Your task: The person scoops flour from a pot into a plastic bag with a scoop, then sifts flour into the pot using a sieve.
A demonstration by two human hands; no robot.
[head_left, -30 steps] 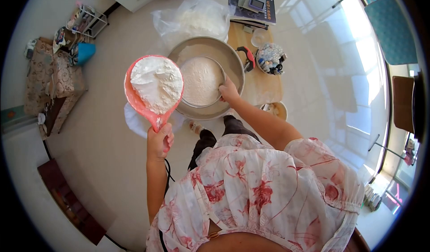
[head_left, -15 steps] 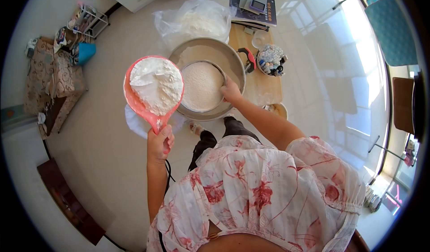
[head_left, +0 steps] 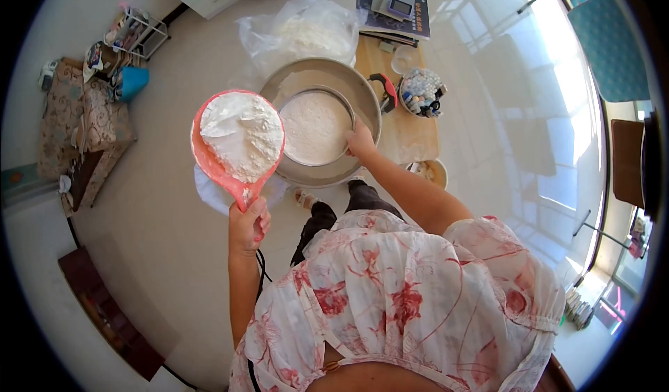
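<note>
My left hand (head_left: 247, 225) grips the handle of a pink scoop (head_left: 209, 162) heaped with white flour (head_left: 242, 134), held up left of the bowl. My right hand (head_left: 361, 141) holds the right rim of a round sieve (head_left: 315, 127) filled with flour. The sieve sits inside a large metal bowl (head_left: 352, 85) on the floor.
A clear plastic bag of flour (head_left: 300, 29) lies behind the bowl. A wooden board (head_left: 411, 131) on the right carries a bowl of small items (head_left: 421, 91) and a red-handled tool (head_left: 385, 89). A scale on a book (head_left: 394, 7) lies farther back. Low furniture (head_left: 83, 127) stands at the left.
The sieve has shifted slightly within the bowl under my right hand. The scoop of flour has stayed almost in place.
</note>
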